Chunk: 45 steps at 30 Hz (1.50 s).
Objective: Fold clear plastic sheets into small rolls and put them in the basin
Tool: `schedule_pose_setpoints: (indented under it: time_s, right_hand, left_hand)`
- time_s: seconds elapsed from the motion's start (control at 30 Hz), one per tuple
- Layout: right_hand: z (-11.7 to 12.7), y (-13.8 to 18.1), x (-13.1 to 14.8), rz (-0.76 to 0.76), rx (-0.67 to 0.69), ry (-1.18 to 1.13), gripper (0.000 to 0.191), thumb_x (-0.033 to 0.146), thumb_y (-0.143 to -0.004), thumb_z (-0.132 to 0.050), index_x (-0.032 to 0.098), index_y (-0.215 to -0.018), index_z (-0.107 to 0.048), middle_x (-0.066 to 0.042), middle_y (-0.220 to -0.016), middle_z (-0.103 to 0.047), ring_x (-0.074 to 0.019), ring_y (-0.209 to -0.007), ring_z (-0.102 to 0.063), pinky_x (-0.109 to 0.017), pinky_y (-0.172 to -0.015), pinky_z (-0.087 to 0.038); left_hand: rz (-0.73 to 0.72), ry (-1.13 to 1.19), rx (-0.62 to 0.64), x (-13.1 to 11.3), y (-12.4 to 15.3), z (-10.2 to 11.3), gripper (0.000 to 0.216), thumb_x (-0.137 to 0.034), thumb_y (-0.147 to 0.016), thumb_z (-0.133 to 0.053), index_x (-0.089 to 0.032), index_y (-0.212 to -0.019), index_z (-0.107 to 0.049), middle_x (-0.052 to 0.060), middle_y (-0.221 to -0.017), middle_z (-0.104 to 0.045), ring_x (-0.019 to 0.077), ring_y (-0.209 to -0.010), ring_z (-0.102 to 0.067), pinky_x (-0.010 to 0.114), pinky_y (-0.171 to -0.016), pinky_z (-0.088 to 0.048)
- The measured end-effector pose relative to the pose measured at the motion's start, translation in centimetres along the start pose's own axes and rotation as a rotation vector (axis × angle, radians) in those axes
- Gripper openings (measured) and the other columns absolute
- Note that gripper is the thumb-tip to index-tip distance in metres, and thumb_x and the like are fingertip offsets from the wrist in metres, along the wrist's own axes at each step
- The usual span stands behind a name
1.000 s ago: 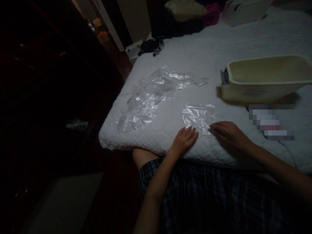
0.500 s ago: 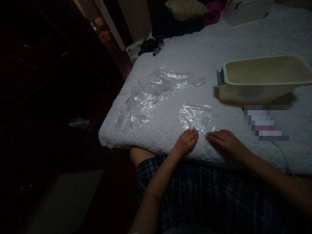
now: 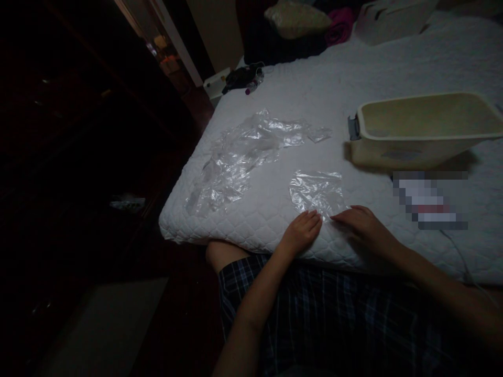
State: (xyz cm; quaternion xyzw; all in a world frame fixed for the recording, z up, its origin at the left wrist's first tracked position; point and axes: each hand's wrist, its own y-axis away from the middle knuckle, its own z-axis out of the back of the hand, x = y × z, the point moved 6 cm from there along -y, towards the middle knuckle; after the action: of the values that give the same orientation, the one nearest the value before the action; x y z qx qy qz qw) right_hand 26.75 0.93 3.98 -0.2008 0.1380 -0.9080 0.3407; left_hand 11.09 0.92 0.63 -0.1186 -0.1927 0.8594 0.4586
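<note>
A small clear plastic bag [image 3: 314,189] lies spread and wrinkled near the front edge of the white quilted bed [image 3: 271,214]. My left hand [image 3: 303,231] rests on its near edge, palm down with the fingers stretched out. At the bag's near right corner, my right hand [image 3: 363,226] has its fingertips pressed together on the film; its thumb is hidden underneath. A narrow gap separates the two hands. Farther left lies a larger heap of crumpled clear plastic bags [image 3: 243,159], apart from both hands.
A cream plastic bin [image 3: 416,149] with a grey latch stands at the right. In front of it is a blurred-out object [image 3: 426,199] with a cable [image 3: 458,251]. Toward the back are a pillow-like bundle [image 3: 297,20], a pink roll [image 3: 340,26] and a whitish box [image 3: 393,23].
The right hand's fingers have drawn in slightly at the bag's corner, its knuckles more raised. The left hand stays on the near edge. The view has shifted a little.
</note>
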Motion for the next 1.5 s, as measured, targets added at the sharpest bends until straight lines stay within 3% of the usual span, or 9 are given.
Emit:
schedule_pose_setpoints:
  time_s: [0.3, 0.47, 0.6, 0.8, 1.1, 1.3, 1.5]
  right_hand:
    - [-0.7, -3.0, -1.1, -0.41, 0.039, -0.14, 0.037, 0.034, -0.09, -0.047, 0.014, -0.12, -0.055, -0.01, -0.078, -0.071, -0.0252, -0.072, -0.065, -0.039, -0.072, -0.048]
    - [-0.6, -3.3, -1.2, -0.498, -0.01, -0.2, 0.039, 0.037, -0.086, -0.053, 0.014, -0.118, -0.053, -0.01, -0.078, -0.069, -0.0241, -0.068, -0.065, -0.035, -0.063, -0.048]
    - [-0.6, -3.3, -1.3, -0.465, -0.004, -0.163, 0.03, 0.035, -0.088, -0.05, 0.015, -0.109, -0.059, -0.01, -0.081, -0.07, -0.0232, -0.07, -0.065, -0.034, -0.063, -0.048]
    - [-0.9, -3.6, -0.8, -0.281, -0.017, 0.002, 0.031, 0.029, -0.091, -0.044, 0.013, -0.105, -0.067, -0.014, -0.092, -0.068, -0.0243, -0.08, -0.063, -0.037, -0.075, -0.047]
    - [-1.4, -3.9, -0.4, -0.218, 0.038, 0.148, 0.028, 0.023, -0.088, -0.046, 0.018, -0.098, -0.072, -0.011, -0.087, -0.066, -0.0228, -0.076, -0.059, -0.036, -0.07, -0.043]
    - [-1.2, -4.0, -0.4, -0.22, 0.036, 0.125, 0.029, 0.025, -0.09, -0.044, 0.017, -0.096, -0.071, -0.011, -0.086, -0.067, -0.0231, -0.077, -0.06, -0.036, -0.071, -0.042]
    - [-0.3, -4.0, -0.8, -0.25, 0.007, -0.002, 0.034, 0.034, -0.094, -0.04, 0.018, -0.097, -0.069, -0.011, -0.091, -0.07, -0.0233, -0.082, -0.063, -0.038, -0.076, -0.046]
  left_hand:
    - [-0.018, -0.064, 0.098, -0.3, 0.0, -0.3, 0.03, -0.015, -0.097, -0.038, -0.011, -0.119, -0.058, 0.011, -0.128, -0.062, 0.0206, -0.13, -0.049, 0.041, -0.111, -0.042]
    - [-0.022, -0.071, 0.13, -0.2, 0.0, -0.4, 0.03, -0.014, -0.095, -0.041, -0.011, -0.12, -0.058, 0.013, -0.128, -0.061, 0.0213, -0.129, -0.05, 0.044, -0.111, -0.041]
    - [-0.034, -0.095, 0.118, -0.3, 0.0, -0.3, 0.031, -0.014, -0.095, -0.041, -0.013, -0.119, -0.059, 0.01, -0.129, -0.061, 0.0218, -0.132, -0.047, 0.044, -0.112, -0.041]
    - [-0.045, -0.139, 0.05, -0.4, 0.0, 0.1, 0.032, -0.015, -0.096, -0.038, -0.015, -0.115, -0.063, 0.007, -0.126, -0.064, 0.0224, -0.128, -0.051, 0.043, -0.11, -0.044]
    - [0.016, -0.106, 0.143, -0.3, 0.2, 0.0, 0.041, -0.014, -0.096, -0.031, -0.021, -0.128, -0.055, 0.006, -0.142, -0.05, 0.0209, -0.136, -0.042, 0.046, -0.112, -0.04]
    - [-0.015, -0.078, 0.145, -0.3, 0.3, -0.6, 0.036, -0.014, -0.094, -0.04, -0.016, -0.126, -0.055, 0.011, -0.137, -0.054, 0.024, -0.134, -0.044, 0.048, -0.112, -0.039]
    - [-0.014, -0.095, 0.083, -0.3, 0.2, -0.4, 0.031, -0.016, -0.095, -0.041, -0.015, -0.12, -0.059, 0.01, -0.131, -0.06, 0.0228, -0.129, -0.05, 0.046, -0.109, -0.043]
